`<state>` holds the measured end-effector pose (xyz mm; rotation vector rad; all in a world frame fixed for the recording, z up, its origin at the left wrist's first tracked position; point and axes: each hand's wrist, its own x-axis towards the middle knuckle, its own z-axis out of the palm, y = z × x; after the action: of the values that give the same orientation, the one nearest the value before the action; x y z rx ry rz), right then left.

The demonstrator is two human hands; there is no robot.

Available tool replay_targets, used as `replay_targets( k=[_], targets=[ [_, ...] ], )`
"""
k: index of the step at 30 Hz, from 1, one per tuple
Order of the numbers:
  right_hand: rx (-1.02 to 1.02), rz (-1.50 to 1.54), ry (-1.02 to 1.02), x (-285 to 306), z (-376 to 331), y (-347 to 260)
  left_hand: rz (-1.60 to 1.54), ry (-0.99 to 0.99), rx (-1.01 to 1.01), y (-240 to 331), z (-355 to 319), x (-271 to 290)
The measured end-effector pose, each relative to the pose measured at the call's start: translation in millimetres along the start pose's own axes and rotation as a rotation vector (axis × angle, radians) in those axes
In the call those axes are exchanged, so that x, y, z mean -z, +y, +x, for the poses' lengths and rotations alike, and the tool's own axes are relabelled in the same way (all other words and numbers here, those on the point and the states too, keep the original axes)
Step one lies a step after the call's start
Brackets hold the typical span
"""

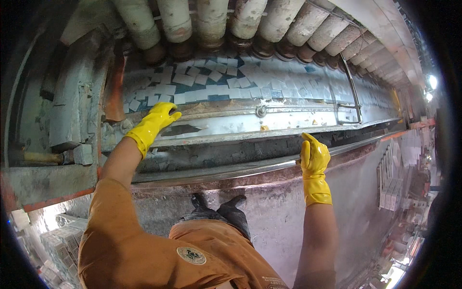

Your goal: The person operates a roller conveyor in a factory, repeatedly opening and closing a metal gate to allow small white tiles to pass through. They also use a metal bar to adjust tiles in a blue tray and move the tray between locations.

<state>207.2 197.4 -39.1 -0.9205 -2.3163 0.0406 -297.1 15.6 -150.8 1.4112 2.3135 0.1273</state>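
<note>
My left hand [155,124], in a yellow rubber glove, hovers by the near edge of a long machine bed. Its thumb and fingers are bent but apart, with no object visible between them. Closest to it are pale flat pieces, like small tiles [165,89], scattered over the bed's wet, bluish surface [219,98]. My right hand [315,156], gloved alike, is above the metal front rail [267,166]. Its fingers are curled inward, the index finger raised a little. Whatever lies inside that curl is hidden from this view.
Thick, grimy cylinders [211,21] stand in a row behind the bed. A metal bar [351,86] crosses its right part. Along the front runs a dark trough [231,153]. A heavy metal housing [72,111] stands left. Stacked boxes [60,245] sit at lower left.
</note>
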Motion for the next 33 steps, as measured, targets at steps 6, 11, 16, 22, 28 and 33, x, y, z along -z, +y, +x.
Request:
replay_targets(
  k=[6, 11, 16, 22, 28, 33],
  targets=[
    [-0.043, 0.007, -0.050, 3.3, -1.3, -0.4, 0.132, 0.190, 0.103, -34.8, -8.9, -10.3],
    [-0.026, 0.000, -0.035, 2.9, -1.4, 1.1, 0.259, 0.040, 0.235, -25.1, -2.7, -31.0],
    [-0.020, 0.006, -0.031, 4.3, 0.7, 0.2, 0.200, -0.101, 0.337, 13.4, 2.4, -20.7],
    [-0.023, -0.006, -0.036, 4.4, -1.7, 0.9, 0.201, -0.166, 0.286, 28.8, -11.3, 9.4],
    [-0.043, 0.016, -0.058, 1.2, -1.6, 2.1, 0.118, 0.119, 0.308, -29.2, -16.1, 11.2],
    [-0.033, -0.002, -0.046, 3.1, -2.7, 1.9, 0.149, 0.139, 0.465, -87.1, -10.7, 4.5]
  ],
)
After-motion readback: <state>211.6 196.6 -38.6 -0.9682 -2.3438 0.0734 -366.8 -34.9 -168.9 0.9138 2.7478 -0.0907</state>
